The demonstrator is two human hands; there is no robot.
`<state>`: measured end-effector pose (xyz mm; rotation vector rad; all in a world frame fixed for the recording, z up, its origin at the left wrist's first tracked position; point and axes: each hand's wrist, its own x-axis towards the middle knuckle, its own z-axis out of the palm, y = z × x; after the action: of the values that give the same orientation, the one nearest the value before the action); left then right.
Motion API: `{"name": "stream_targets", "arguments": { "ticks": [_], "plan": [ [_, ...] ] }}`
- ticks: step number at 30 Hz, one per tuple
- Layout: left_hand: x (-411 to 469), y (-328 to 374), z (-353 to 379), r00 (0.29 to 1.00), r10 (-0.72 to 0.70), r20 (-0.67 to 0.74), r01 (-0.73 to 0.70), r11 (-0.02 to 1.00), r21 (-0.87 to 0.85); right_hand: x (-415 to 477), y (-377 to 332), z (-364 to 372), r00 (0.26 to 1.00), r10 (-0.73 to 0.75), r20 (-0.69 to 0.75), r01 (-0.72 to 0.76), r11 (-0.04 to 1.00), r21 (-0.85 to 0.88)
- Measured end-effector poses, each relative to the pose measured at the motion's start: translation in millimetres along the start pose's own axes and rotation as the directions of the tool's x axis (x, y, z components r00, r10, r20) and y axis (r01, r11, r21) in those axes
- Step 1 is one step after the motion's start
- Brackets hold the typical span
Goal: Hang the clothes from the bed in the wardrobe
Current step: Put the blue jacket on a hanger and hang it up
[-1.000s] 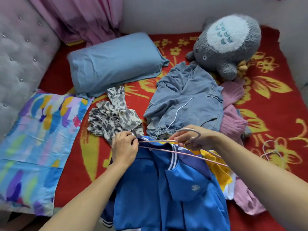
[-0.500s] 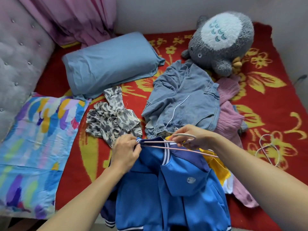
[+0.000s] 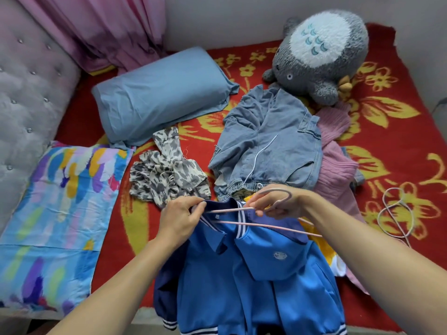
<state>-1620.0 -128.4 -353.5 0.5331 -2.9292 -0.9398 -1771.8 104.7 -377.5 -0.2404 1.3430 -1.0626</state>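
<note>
Blue jacket [image 3: 242, 274], near centre, mid hanger-fitting: left hand [image 3: 179, 218] pinches collar [image 3: 219, 205], right hand [image 3: 278, 204] grips pink hanger [image 3: 261, 225]; next, probably, slide hanger into shoulders.

Location: a home bedroom. Indicators: grey button-tufted padded headboard [image 3: 29, 97], red blanket with yellow flowers [image 3: 399, 131], plain blue pillow [image 3: 159, 93], pink curtain [image 3: 101, 32], grey plush toy [image 3: 324, 52].

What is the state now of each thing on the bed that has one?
Blue jacket: front open, flat, not yet hung.
Pink hanger: held across the jacket collar.
Left hand: pinches the collar.
Right hand: grips the hanger below its hook.
Denim jacket: crumpled, unhung.
Pink sweater: crumpled, unhung.
Spare hanger: lying unused.
</note>
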Motion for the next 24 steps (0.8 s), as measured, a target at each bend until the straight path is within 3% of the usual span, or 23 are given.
{"name": "stream_targets", "arguments": {
  "ticks": [4,9,11,12,13,14,16,17,18,20,24],
  "plan": [
    [-4.4,23.6,12.5,0.983,0.159,0.093,-0.156,0.987,-0.043,30.2,2.6,28.2,0.999,-0.017,-0.028,0.017,1.0,-0.01],
    [-0.2,-4.0,-0.3,0.979,0.031,0.203,-0.042,0.998,0.051,24.0,-3.1,23.4,0.993,0.055,-0.108,-0.048,0.996,0.069],
    [-5.1,-7.9,1.6,0.966,0.045,0.255,-0.073,0.992,0.101,20.0,-6.2,23.6,0.977,0.014,-0.212,0.011,0.993,0.117],
    [-7.8,-8.6,4.1,0.967,0.048,0.249,-0.076,0.992,0.105,20.6,-6.8,23.0,0.939,-0.037,-0.341,0.094,0.984,0.152],
    [-9.9,-10.4,6.3,0.974,0.03,0.225,-0.055,0.993,0.105,22.6,-5.0,20.4,0.843,-0.103,-0.528,0.194,0.974,0.12],
    [-11.1,-13.0,7.3,0.981,0.0,0.192,-0.02,0.995,0.101,22.8,-2.9,17.1,0.675,-0.17,-0.718,0.243,0.97,-0.001],
    [-10.7,-20.9,6.2,0.99,-0.073,0.118,0.068,0.996,0.051,18.1,9.3,8.7,0.29,-0.232,-0.929,0.106,0.972,-0.21],
    [-10.2,-24.2,3.9,0.99,-0.107,0.091,0.108,0.994,-0.008,12.4,17.8,9.6,0.171,-0.238,-0.956,0.048,0.971,-0.234],
    [-9.4,-25.7,0.9,0.989,-0.128,0.069,0.134,0.988,-0.08,7.7,29.0,15.0,0.123,-0.245,-0.962,0.029,0.97,-0.243],
    [-7.9,-22.9,-5.9,0.988,-0.144,0.051,0.151,0.968,-0.203,12.0,60.4,37.5,0.159,-0.273,-0.949,-0.003,0.961,-0.277],
    [-12.0,-2.9,-19.6,0.991,-0.106,0.084,0.129,0.924,-0.361,51.3,110.0,99.4,0.497,-0.266,-0.826,-0.202,0.89,-0.408]
  ]
}}
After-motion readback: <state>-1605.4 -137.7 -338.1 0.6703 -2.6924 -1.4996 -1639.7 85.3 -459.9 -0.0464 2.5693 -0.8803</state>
